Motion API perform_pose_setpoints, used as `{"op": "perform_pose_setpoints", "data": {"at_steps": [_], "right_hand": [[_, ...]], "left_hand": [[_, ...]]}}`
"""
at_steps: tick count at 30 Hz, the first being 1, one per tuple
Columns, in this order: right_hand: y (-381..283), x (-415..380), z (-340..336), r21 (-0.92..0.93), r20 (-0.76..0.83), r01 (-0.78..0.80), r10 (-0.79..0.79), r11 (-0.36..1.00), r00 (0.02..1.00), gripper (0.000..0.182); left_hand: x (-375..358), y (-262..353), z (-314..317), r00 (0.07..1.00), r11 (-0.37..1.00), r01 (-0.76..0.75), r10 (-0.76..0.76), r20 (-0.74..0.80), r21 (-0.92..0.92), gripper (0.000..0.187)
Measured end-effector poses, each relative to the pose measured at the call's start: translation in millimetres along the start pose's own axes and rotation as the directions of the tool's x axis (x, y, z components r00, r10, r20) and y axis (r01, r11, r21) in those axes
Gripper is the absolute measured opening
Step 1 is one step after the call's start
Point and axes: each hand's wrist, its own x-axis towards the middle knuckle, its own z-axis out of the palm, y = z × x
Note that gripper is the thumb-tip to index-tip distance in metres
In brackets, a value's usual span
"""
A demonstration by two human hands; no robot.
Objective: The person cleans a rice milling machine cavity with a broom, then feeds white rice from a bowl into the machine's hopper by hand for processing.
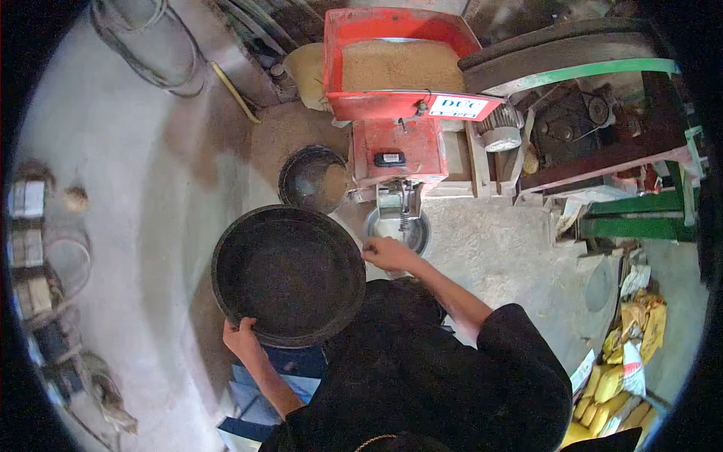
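A wide, dark round basin [290, 275] is in front of me, with its hollow side facing up and only a dark surface visible inside. My left hand [245, 339] grips its near left rim, thumb over the edge. On the right rim, my right hand [388, 254] has its fingers closed at the edge. Just beyond my right hand, a metal bowl [425, 239] sits under the spout of a red milling machine [395, 147]. A dark tub [294, 177] with some tan grain stands past the basin, partly hidden by it.
Tan grain fills the red hopper [335, 68] on top of the machine. A green-edged machine frame [595, 71] stands at the right. Yellow sacks [610, 384] lie at the lower right. A hose [192, 64] hangs at the upper left beside the pale wall.
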Motion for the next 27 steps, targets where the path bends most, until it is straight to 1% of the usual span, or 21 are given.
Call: {"op": "perform_pose_setpoints", "data": {"at_steps": [1, 3, 4, 6, 7, 8, 9, 10, 11, 13, 14, 15, 17, 19, 20, 21, 23, 24, 25, 26, 27], "right_hand": [[-5, 12, 1, 0.047, -0.051, -0.010, 0.013, 0.999, 0.999, 0.040], [-21, 32, 5, 0.104, -0.120, -0.044, 0.056, 0.994, 0.991, 0.039], [-34, 39, 3, 0.129, -0.153, -0.109, 0.129, 0.986, 0.980, 0.039], [-66, 48, -6, 0.215, -0.205, -0.211, 0.255, 0.954, 0.945, 0.039], [-83, 50, -9, 0.281, -0.239, -0.252, 0.322, 0.926, 0.916, 0.039], [-63, 68, 9, 0.254, -0.318, -0.194, 0.271, 0.947, 0.908, 0.039], [-73, 64, 4, 0.232, -0.369, -0.148, 0.228, 0.961, 0.901, 0.039], [-74, 68, 8, 0.234, -0.395, -0.115, 0.203, 0.965, 0.896, 0.040], [-93, 63, -3, 0.184, -0.364, -0.191, 0.247, 0.964, 0.898, 0.038], [-98, 63, 1, 0.204, -0.453, -0.189, 0.263, 0.961, 0.852, 0.039], [-102, 61, 1, 0.221, -0.475, -0.202, 0.286, 0.954, 0.832, 0.039], [-106, 57, -2, 0.218, -0.502, -0.210, 0.294, 0.953, 0.813, 0.039], [-108, 55, -9, 0.215, -0.546, -0.221, 0.305, 0.951, 0.781, 0.038], [-107, 51, -22, 0.214, -0.635, -0.204, 0.295, 0.955, 0.714, 0.036], [-114, 47, -34, 0.258, -0.708, -0.112, 0.266, 0.960, 0.655, 0.031], [-117, 46, -46, 0.258, -0.708, -0.110, 0.265, 0.960, 0.654, 0.031], [-118, 52, -78, 0.231, -0.859, 0.063, 0.173, 0.971, 0.481, 0.026], [-115, 58, -97, 0.147, -0.909, 0.117, 0.088, 0.982, 0.408, 0.023], [-111, 66, -118, 0.061, -0.944, 0.166, 0.003, 0.984, 0.330, 0.022], [-122, 66, -142, 0.071, -0.949, 0.148, 0.022, 0.987, 0.313, 0.022], [-131, 68, -166, 0.082, -0.955, 0.126, 0.042, 0.989, 0.295, 0.023]], "left_hand": [[20, 3, 3, 1.000, 1.000, 0.001, -0.002, 0.023, 0.013, 0.027], [60, 9, 9, 0.995, 0.997, -0.030, 0.036, 0.092, -0.068, 0.028], [79, 15, 8, 0.991, 0.998, -0.027, 0.035, 0.126, -0.064, 0.028], [116, 31, 10, 0.992, 0.994, -0.025, 0.012, 0.128, 0.105, 0.029], [134, 41, 15, 0.982, 1.000, -0.007, 0.006, 0.189, 0.004, 0.029], [147, 47, 18, 0.966, 0.994, 0.032, -0.005, 0.260, -0.100, 0.029], [171, 48, 16, 0.953, 0.978, 0.182, -0.202, 0.228, 0.105, 0.030], [182, 54, 22, 0.942, 0.993, 0.117, -0.104, 0.319, -0.024, 0.033], [195, 54, 28, 0.917, 0.993, 0.117, -0.103, 0.386, -0.014, 0.033], [229, 57, 35, 0.955, 0.988, -0.001, -0.045, 0.293, 0.154, 0.034], [233, 66, 43, 0.954, 0.996, -0.022, -0.004, 0.301, 0.083, 0.032], [248, 64, 48, 0.944, 0.996, -0.036, 0.008, 0.329, 0.081, 0.032], [285, 50, 57, 0.952, 0.949, -0.130, 0.039, 0.303, 0.286, 0.032], [300, 52, 65, 0.938, 0.964, -0.136, 0.052, 0.343, 0.226, 0.033], [305, 54, 69, 0.932, 0.976, -0.123, 0.050, 0.360, 0.182, 0.033], [309, 54, 72, 0.932, 0.975, -0.125, 0.052, 0.359, 0.182, 0.033], [316, 59, 75, 0.923, 0.962, -0.204, 0.127, 0.362, 0.183, 0.035], [318, 65, 73, 0.934, 0.962, -0.204, 0.135, 0.332, 0.183, 0.035], [315, 73, 75, 0.938, 0.971, -0.163, 0.098, 0.333, 0.175, 0.036], [311, 79, 76, 0.941, 0.979, -0.121, 0.060, 0.333, 0.164, 0.037], [309, 84, 76, 0.952, 0.980, -0.117, 0.065, 0.300, 0.160, 0.037]]}}
